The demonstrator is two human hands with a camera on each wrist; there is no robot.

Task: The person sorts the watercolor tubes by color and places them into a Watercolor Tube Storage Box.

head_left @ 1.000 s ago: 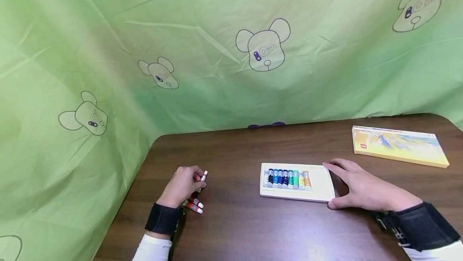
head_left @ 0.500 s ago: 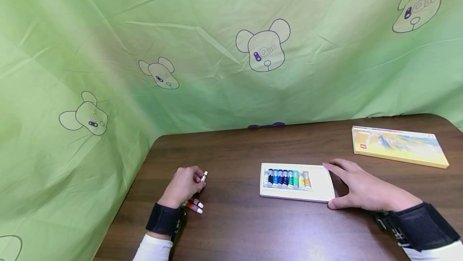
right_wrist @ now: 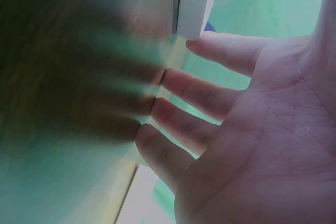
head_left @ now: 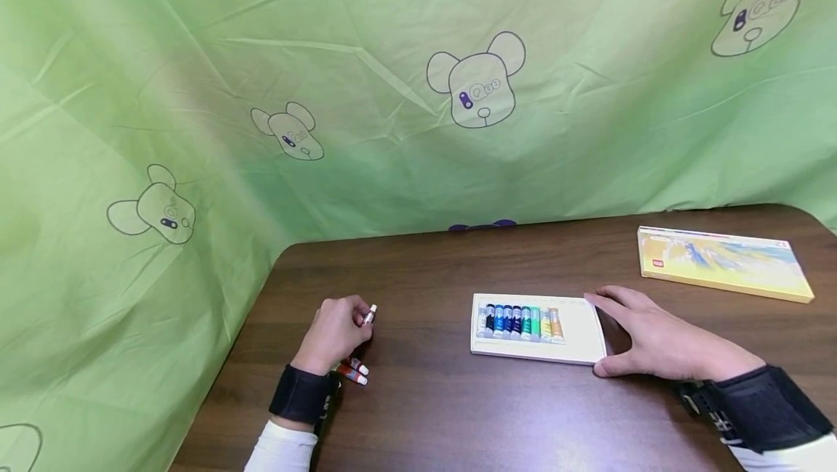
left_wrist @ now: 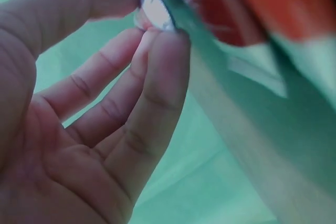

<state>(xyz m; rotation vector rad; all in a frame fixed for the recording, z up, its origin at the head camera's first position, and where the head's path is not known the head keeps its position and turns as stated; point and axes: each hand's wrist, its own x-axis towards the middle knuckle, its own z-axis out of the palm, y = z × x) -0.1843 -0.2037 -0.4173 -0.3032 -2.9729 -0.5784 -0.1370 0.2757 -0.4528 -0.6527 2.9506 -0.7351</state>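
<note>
My left hand point(head_left: 335, 330) pinches a small paint tube point(head_left: 370, 314) by thumb and fingertips, its white cap pointing away. In the left wrist view the tube's silvery end point(left_wrist: 157, 10) shows between the fingertips. Two more paint tubes, one of them red point(head_left: 352, 374), lie on the table beside that hand, partly hidden by the wrist. My right hand point(head_left: 660, 345) grips the right end of a white paint tray point(head_left: 584, 330), thumb at the near corner and index finger at the far one. Its other fingertips point(right_wrist: 173, 77) rest on the table. A row of coloured tubes point(head_left: 516, 322) fills the tray's left part.
At the back right of the brown table point(head_left: 418, 414) lies a flat yellow paint box point(head_left: 722, 261) with a blue and white picture. A green curtain point(head_left: 366, 189) printed with bear heads hangs behind the table and along its left side.
My left hand has shifted slightly to the right and away from me, with the paint tube still pinched; less of the tube shows. The right hand and the tray stay where they were.
</note>
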